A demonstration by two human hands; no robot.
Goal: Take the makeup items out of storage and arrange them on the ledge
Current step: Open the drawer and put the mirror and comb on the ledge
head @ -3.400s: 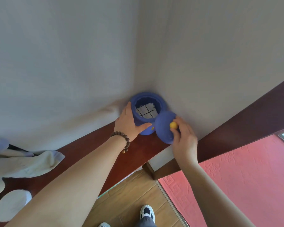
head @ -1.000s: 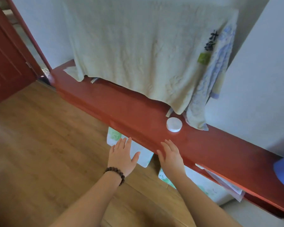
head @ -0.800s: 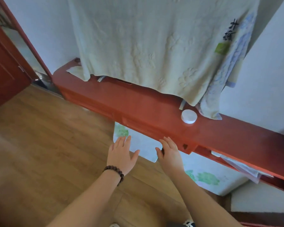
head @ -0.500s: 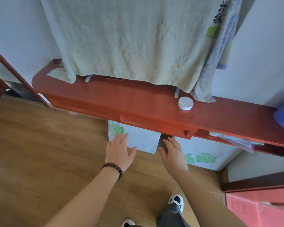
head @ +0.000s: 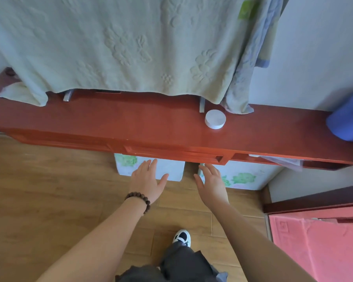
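Pale towel [head: 118, 45] fills the upper frame, draped onto the red ledge [head: 130, 123] across the middle. Blue lidded pot [head: 348, 119] at the ledge's right edge (partly cropped). Left hand [head: 146, 183] and right hand [head: 211, 184], lower centre, both spread and empty. White round jar [head: 215, 119] on ledge, centre-right.

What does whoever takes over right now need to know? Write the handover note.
Left hand and right hand: both open and empty, spread below the front edge of the red ledge.
On the ledge: one white round jar near the hanging towel; blue container at the far right.
Done: at most that jar is out.
Left: a drawer sits under the ledge just above the hands; probably open it, take out the remaining items and arrange them.
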